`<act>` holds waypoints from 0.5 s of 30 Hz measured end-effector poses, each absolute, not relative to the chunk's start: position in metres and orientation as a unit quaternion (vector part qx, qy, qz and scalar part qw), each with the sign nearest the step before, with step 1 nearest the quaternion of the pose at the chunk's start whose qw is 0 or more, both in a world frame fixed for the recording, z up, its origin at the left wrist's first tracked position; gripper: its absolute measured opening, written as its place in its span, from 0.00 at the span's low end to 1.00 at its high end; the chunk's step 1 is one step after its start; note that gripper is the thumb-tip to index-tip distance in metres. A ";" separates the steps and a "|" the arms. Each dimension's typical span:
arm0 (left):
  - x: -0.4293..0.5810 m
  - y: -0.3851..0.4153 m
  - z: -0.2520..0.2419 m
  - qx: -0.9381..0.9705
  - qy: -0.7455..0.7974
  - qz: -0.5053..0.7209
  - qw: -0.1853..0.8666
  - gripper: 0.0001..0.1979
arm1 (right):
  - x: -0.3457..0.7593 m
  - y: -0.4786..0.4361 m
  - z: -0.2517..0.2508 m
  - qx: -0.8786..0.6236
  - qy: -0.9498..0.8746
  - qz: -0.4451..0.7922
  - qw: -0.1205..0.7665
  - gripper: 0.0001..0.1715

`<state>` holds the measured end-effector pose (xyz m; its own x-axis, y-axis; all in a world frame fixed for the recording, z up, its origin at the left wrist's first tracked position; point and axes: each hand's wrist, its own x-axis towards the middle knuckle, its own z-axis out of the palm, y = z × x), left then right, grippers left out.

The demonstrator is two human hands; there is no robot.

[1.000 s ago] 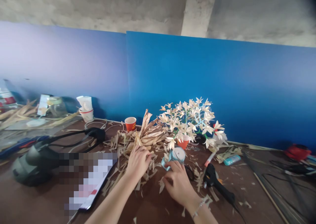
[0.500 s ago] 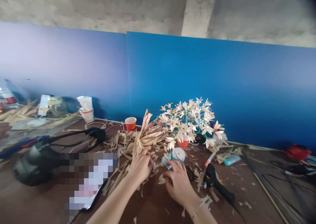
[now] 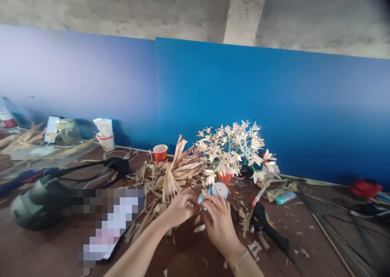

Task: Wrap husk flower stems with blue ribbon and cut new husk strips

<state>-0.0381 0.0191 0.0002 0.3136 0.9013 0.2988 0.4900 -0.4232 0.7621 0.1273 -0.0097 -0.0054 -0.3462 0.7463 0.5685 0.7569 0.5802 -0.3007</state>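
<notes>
My left hand is closed, its fingertips pinched together beside those of my right hand. Something small and pale shows at its fingers, too small to name. My right hand has its fingers bent together over a bit of light blue material, just in front of a roll of light blue tape. Behind the roll, an orange paper cup holds a bunch of cream husk flowers. Dry corn husks lie in a heap beyond my left hand.
A black glue gun lies to the right, near a light blue packet. At left are a black-and-grey headset-like object and a blurred-out flat item. A red cup stands behind; husk scraps litter the table.
My left hand has moved right, away from the husk heap, to meet my right hand. The right hand's fingers have come together on the light blue material.
</notes>
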 end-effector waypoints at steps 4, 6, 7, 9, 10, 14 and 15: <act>-0.036 0.017 0.003 0.755 0.449 0.368 0.306 0.04 | 0.129 -0.010 -0.004 -0.458 -0.818 -0.034 0.345 0.06; -0.036 0.015 0.006 0.768 0.444 0.371 0.274 0.06 | 0.130 -0.010 -0.004 -0.465 -0.813 -0.041 0.348 0.06; -0.035 0.014 0.007 0.778 0.441 0.369 0.252 0.06 | 0.130 -0.010 -0.004 -0.469 -0.810 -0.040 0.349 0.06; -0.034 0.012 0.010 0.798 0.437 0.358 0.207 0.04 | 0.129 -0.009 -0.005 -0.476 -0.807 -0.036 0.348 0.06; -0.034 0.010 0.012 0.807 0.437 0.351 0.186 0.04 | 0.129 -0.009 -0.005 -0.479 -0.807 -0.031 0.346 0.06; -0.032 0.007 0.013 0.826 0.435 0.335 0.129 0.04 | 0.128 -0.009 -0.005 -0.479 -0.807 0.000 0.344 0.07; -0.031 0.006 0.013 0.828 0.434 0.334 0.123 0.04 | 0.128 -0.009 -0.005 -0.478 -0.807 0.007 0.346 0.07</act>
